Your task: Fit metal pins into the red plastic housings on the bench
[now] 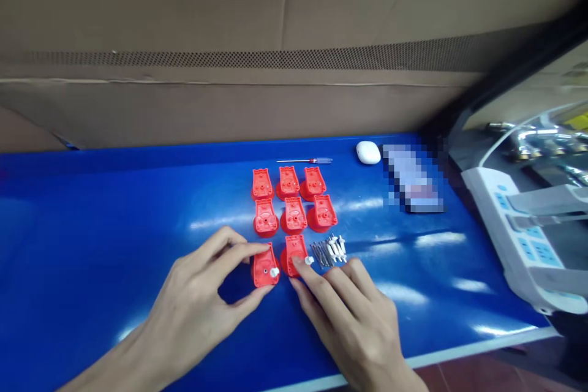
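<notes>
My left hand grips a red plastic moulded part between thumb and fingers, and a small white peg sticks out of that part. Just to its right, my right hand pinches a second small white peg at the edge of another red part. Several more red parts stand in rows above my hands on the blue bench top. A small heap of metal pins and white pieces lies right of my right fingertips.
A thin screwdriver and a white earbud case lie near the bench's far edge, beside a pixelated blurred object. A grey-white machine stands at right. A large cardboard box stands behind the bench.
</notes>
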### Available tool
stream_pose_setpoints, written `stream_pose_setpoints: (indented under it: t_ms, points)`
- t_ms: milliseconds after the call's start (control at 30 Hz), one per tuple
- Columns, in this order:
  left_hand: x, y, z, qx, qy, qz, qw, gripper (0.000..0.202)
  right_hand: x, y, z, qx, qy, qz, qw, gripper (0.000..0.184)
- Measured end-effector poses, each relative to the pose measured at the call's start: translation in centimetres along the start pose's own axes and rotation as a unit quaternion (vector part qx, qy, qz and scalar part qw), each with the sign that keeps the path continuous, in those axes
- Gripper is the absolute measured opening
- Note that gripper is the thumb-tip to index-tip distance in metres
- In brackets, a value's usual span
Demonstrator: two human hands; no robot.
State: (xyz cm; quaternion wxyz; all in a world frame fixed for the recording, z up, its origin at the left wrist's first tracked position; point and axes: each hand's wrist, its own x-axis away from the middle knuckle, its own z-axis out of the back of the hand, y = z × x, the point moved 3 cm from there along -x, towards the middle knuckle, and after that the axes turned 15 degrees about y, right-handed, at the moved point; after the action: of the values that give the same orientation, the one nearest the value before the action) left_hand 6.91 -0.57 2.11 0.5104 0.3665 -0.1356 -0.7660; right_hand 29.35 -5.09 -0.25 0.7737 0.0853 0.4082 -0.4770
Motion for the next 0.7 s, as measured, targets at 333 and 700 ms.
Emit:
stream_pose_setpoints:
  t_ms: [333, 700]
  points:
    - [1.6, -1.9, 2.4, -0.034, 0.020, 0.045, 0.998, 0.033, 0.8, -0.5, 0.3, -0.060, -0.040, 0.067, 0.995, 0.045]
    - [-3.1, -5.3, 2.4, -0.025, 0.056, 0.122, 0.991, 0.056, -4.5, -2.9, -2.1, -0.038, -0.060, 0.187, 0.980, 0.030]
